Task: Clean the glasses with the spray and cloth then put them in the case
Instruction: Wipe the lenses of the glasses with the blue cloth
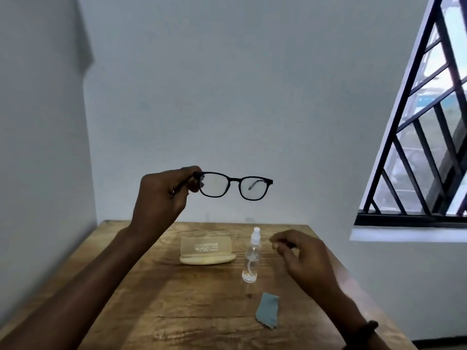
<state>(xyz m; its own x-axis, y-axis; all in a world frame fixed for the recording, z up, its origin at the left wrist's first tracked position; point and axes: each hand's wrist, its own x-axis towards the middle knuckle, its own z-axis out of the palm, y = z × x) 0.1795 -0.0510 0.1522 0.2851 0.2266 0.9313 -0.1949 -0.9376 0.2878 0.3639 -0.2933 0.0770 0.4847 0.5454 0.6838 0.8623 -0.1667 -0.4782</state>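
My left hand holds black-framed glasses up in the air by their left temple, lenses facing away, well above the table. My right hand hovers over the table's right side with fingers loosely curled and nothing in it, just right of a small clear spray bottle with a white nozzle standing upright. A grey-blue cloth lies flat in front of the bottle. A cream glasses case lies open near the back middle, left of the bottle.
The wooden table stands against a pale wall in a corner. A barred window is at the right, its sill just beyond the table's right edge. A dark bracelet is on my right wrist.
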